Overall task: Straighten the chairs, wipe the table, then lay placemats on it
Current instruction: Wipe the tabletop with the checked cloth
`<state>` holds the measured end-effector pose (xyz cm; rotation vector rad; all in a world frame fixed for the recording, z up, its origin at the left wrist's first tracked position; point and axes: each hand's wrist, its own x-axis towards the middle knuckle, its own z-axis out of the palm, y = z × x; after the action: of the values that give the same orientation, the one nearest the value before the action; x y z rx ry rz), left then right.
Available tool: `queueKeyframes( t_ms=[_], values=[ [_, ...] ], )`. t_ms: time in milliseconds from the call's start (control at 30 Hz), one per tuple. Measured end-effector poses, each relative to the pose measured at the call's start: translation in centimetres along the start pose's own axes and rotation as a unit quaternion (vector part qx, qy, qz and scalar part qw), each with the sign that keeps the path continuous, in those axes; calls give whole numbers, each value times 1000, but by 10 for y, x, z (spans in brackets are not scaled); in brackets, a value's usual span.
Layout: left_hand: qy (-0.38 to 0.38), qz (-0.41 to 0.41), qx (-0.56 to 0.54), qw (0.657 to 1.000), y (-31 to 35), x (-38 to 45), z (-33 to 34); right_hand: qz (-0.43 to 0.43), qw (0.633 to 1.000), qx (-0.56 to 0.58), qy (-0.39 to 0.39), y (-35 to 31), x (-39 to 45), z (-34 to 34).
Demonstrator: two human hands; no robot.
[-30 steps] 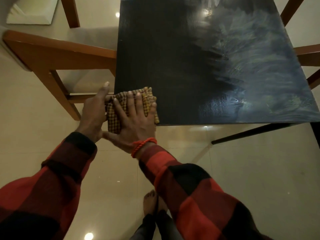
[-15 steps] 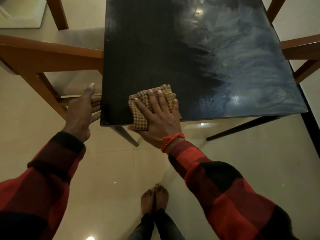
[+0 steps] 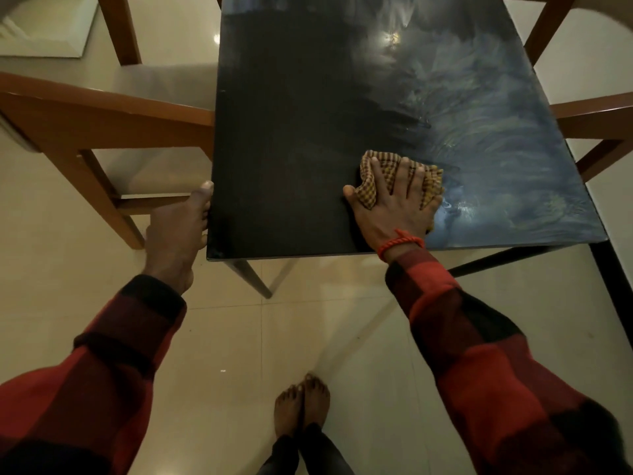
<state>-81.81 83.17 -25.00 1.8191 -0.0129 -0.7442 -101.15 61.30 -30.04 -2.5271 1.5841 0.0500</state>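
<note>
A black table fills the upper middle of the view, its right half streaked with wet smears. My right hand presses flat on a yellow checked cloth near the table's front edge, a little right of centre. My left hand rests against the table's front left corner edge, thumb up along the side, holding nothing. A wooden chair with a pale seat stands at the table's left side, and part of another wooden chair shows at the right.
The floor is glossy beige tile. My bare feet stand just in front of the table. A dark table leg slants down below the front left corner. A pale cushion or mat lies at the far left.
My right hand has slid the cloth rightward along the front edge, from the left corner to right of centre. My left hand let go of the cloth and settled against the table's left corner.
</note>
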Motion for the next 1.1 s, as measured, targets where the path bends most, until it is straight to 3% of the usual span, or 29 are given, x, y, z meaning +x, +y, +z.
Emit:
queueKeyframes(
  t_ms=[167, 367, 433, 567, 633, 733, 767, 867, 1000, 1100],
  values=[
    [-5, 15, 17, 1000, -4, 0, 1, -85, 996, 12, -2, -66, 15, 1],
    [-59, 4, 13, 998, 6, -11, -7, -268, 956, 20, -114, -142, -24, 2],
    [-54, 6, 19, 998, 15, -21, -8, -256, 949, 66, -171, -146, -39, -12],
    [-31, 2, 9, 999, 37, -35, -5, -111, 914, 290, -260, -138, -42, -48],
    [-46, 4, 8, 999, 50, -47, 8, -50, 854, 434, -284, -127, -40, -67],
    [-89, 22, 32, 995, 65, -63, 39, 31, 688, 659, -303, -105, -39, -90],
    [-102, 26, 47, 993, 69, -68, 51, 69, 652, 692, -302, -96, -40, -97],
    [-128, 27, 71, 989, 80, -81, 84, 156, 568, 760, -273, -68, -33, -114],
    [-151, 30, 86, 984, 89, -99, 124, 207, 454, 844, -199, -32, -18, -144],
    [-194, -60, 6, 979, 96, -111, 155, 218, 398, 868, -203, -7, -9, -165]
  ],
)
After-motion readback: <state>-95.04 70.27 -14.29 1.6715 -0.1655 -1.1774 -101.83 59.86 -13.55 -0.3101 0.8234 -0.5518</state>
